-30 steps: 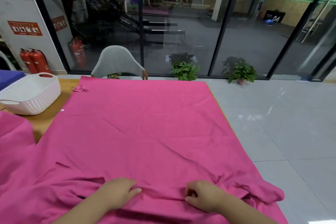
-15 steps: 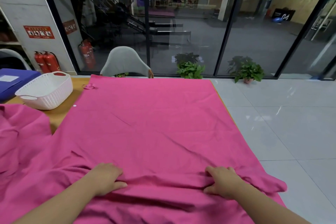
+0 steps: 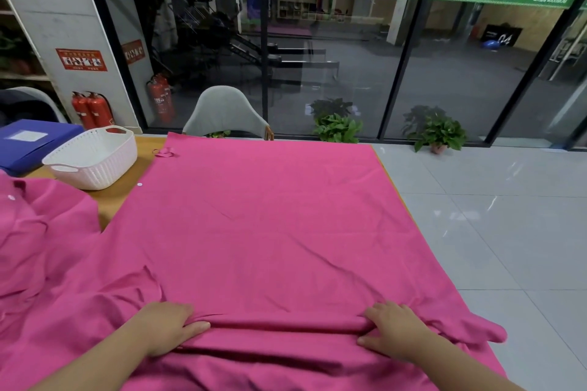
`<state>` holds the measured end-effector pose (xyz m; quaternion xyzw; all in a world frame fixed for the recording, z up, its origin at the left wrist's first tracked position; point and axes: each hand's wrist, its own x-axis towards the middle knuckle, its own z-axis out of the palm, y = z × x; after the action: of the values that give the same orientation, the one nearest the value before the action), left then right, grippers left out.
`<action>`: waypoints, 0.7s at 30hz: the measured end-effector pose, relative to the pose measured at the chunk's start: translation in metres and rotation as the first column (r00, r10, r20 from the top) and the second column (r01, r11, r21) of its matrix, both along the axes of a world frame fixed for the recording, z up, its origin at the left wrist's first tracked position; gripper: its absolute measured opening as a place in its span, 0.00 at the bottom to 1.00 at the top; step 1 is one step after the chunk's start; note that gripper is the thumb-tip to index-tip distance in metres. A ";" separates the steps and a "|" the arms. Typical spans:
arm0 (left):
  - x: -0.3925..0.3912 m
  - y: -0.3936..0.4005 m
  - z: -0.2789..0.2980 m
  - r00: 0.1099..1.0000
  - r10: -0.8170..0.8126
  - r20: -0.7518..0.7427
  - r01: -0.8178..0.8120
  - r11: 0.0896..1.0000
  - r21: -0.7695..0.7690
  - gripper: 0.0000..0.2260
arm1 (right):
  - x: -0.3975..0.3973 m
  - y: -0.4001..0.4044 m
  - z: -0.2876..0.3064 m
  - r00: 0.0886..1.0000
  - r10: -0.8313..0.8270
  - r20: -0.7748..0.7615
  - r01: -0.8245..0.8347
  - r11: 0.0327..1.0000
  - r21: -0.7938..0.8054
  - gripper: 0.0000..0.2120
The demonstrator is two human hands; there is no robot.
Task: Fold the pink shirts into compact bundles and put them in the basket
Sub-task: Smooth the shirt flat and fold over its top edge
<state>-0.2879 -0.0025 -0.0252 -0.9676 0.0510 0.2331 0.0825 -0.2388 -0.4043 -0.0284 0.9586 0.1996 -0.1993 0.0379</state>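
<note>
A large pink shirt [image 3: 270,225] lies spread flat over most of the wooden table [image 3: 114,200]. Near its front edge a raised fold of cloth runs between my hands. My left hand [image 3: 168,328] pinches the left end of that fold, thumb along the crease. My right hand [image 3: 392,328] pinches the right end, fingers on top and thumb below. A second pink shirt [image 3: 41,232] lies crumpled at the left, with white buttons showing. The white woven basket [image 3: 92,159] stands at the far left of the table and looks to hold nothing.
A blue folder [image 3: 28,143] lies behind the basket. A grey chair [image 3: 225,114] stands at the table's far edge. The table's right edge drops to a tiled floor [image 3: 492,232], with two potted plants [image 3: 338,127] by the glass wall.
My hands have moved apart along the shirt's front edge and now hold a longer fold between them. The view has shifted left, showing more of the basket and folder.
</note>
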 end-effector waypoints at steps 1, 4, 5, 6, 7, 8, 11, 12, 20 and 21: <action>0.000 0.000 -0.001 1.000 0.008 -0.019 -0.008 1.000 -0.004 0.19 | 0.000 0.000 0.000 1.000 -0.005 -0.011 0.005 1.000 -0.007 0.50; 0.002 0.004 -0.003 0.999 0.027 -0.036 -0.028 0.999 -0.022 0.19 | 0.002 -0.001 -0.001 1.000 0.013 -0.018 -0.014 0.999 -0.043 0.45; 0.002 0.006 -0.003 0.999 0.024 -0.038 -0.025 0.999 -0.025 0.20 | 0.002 -0.003 -0.001 0.999 0.020 -0.029 -0.022 0.998 -0.062 0.45; 0.003 0.007 -0.003 0.999 0.023 -0.041 -0.024 0.999 -0.027 0.20 | 0.002 -0.004 -0.001 0.999 0.020 -0.044 -0.024 0.996 -0.087 0.46; 0.003 0.008 -0.004 0.999 0.024 -0.047 -0.026 0.999 -0.024 0.22 | 0.001 -0.005 0.000 0.999 0.013 -0.052 -0.019 0.994 -0.106 0.43; 0.004 0.008 -0.003 0.998 0.027 -0.058 -0.028 0.999 -0.017 0.23 | 0.001 -0.005 0.001 0.999 0.011 -0.052 -0.017 0.993 -0.121 0.37; 0.005 0.008 0.000 0.995 0.033 -0.092 -0.035 0.999 -0.022 0.24 | 0.001 -0.002 0.003 0.999 -0.009 -0.053 0.003 0.993 -0.116 0.25; 0.006 0.009 0.002 0.994 0.034 -0.106 -0.037 0.999 -0.028 0.24 | 0.003 -0.002 0.005 0.998 -0.013 -0.060 0.006 0.993 -0.114 0.20; 0.023 0.024 0.046 0.993 0.061 -0.104 -0.093 0.937 -0.338 0.23 | 0.031 -0.012 0.049 0.998 -0.023 0.054 0.021 0.999 0.027 0.05; 0.026 0.025 0.055 0.993 0.061 -0.096 -0.093 0.920 -0.379 0.23 | 0.034 -0.012 0.058 0.996 -0.037 0.083 0.034 0.999 0.042 0.08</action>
<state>-0.2616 0.0224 0.0296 -0.9559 0.0606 0.2614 -0.1196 -0.2053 -0.4166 0.0294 0.9701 0.1849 -0.1556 0.0231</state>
